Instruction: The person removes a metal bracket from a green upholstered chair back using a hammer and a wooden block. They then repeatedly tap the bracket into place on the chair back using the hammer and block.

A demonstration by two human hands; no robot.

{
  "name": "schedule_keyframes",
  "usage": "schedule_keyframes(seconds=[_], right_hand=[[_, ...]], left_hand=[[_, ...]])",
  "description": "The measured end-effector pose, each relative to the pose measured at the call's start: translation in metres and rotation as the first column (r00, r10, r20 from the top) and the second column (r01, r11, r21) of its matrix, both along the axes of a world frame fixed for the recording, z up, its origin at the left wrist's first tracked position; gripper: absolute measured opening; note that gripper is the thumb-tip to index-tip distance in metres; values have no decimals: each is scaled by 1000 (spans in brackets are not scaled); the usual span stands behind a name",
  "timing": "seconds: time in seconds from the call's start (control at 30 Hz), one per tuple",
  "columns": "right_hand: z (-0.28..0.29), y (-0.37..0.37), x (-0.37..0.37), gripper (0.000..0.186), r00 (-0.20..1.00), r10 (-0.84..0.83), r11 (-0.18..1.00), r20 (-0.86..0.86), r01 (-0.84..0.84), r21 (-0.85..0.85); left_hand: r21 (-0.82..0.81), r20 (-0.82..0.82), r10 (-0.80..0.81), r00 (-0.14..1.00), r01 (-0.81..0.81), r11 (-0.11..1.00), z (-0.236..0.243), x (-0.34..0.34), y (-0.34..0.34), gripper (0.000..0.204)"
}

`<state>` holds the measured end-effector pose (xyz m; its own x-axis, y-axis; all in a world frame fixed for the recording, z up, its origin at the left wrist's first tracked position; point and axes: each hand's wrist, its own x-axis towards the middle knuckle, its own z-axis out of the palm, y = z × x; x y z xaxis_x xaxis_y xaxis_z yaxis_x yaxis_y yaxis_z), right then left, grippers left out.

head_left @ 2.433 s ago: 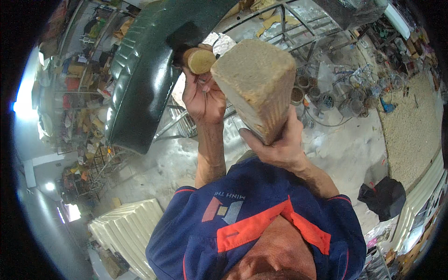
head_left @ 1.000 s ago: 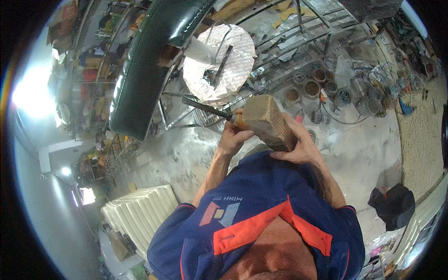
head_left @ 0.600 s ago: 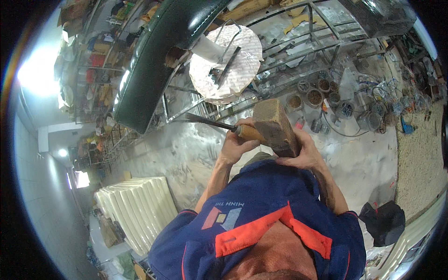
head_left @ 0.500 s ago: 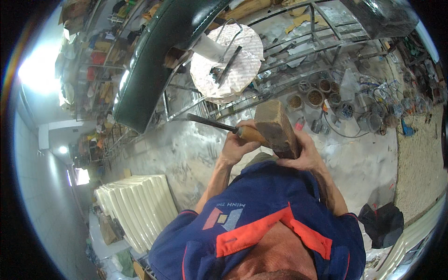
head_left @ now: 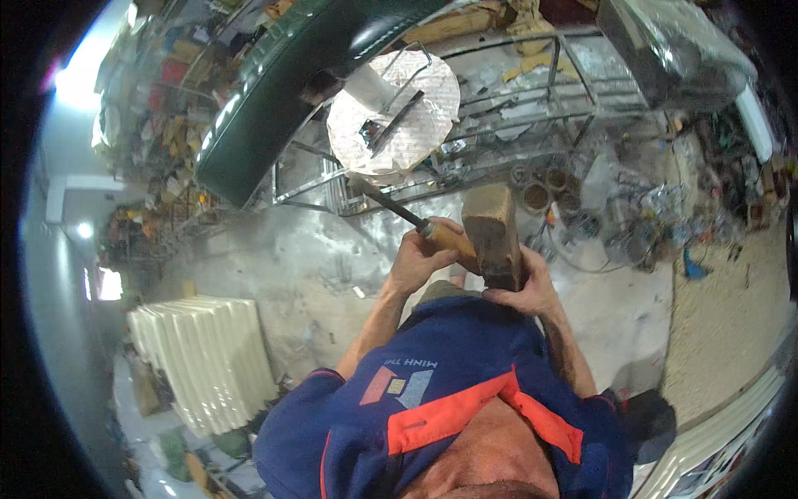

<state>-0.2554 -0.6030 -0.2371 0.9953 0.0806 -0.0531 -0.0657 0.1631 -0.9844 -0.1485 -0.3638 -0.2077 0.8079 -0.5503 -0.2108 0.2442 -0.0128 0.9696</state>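
Note:
My left hand (head_left: pixel 421 259) is closed around the wooden handle of a chisel (head_left: pixel 446 239). The chisel's dark metal blade points away to the far left. In my right hand (head_left: pixel 532 289) is a thick, worn wooden block (head_left: pixel 490 229), gripped at its near end and tilted up in front of my body. The butt of the chisel handle lies close against the left side of the block; whether they touch I cannot tell. Both hands are held in front of my waist, above the floor.
Ahead stands a round white-topped piece (head_left: pixel 432 116) with a bent metal rod on it, beside a long dark green padded piece (head_left: pixel 249 116). Metal frames (head_left: pixel 553 79) run behind. Several tins (head_left: pixel 536 197) and cables sit at right. Cream ribbed panels (head_left: pixel 204 358) stand at left.
The view has shifted slightly, so the surroundings sit a little further left. The block is more upright, and both hands keep their grip.

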Motion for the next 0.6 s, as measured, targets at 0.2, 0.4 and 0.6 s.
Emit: schedule_keyframes(seconds=[0.2,0.4,0.6], right_hand=[[20,-4,-8,71,997,-35,999,-63,35,-5],[38,-1,-15,70,996,-82,992,-46,77,-103],[50,6,-27,68,989,-147,977,0,145,-157]], left_hand=[[-8,-31,108,994,-108,994,-9,-10,-17,35],[-144,-32,87,996,-90,985,-24,-10,-25,31],[-228,69,42,997,-25,973,-29,-7,-32,29]])
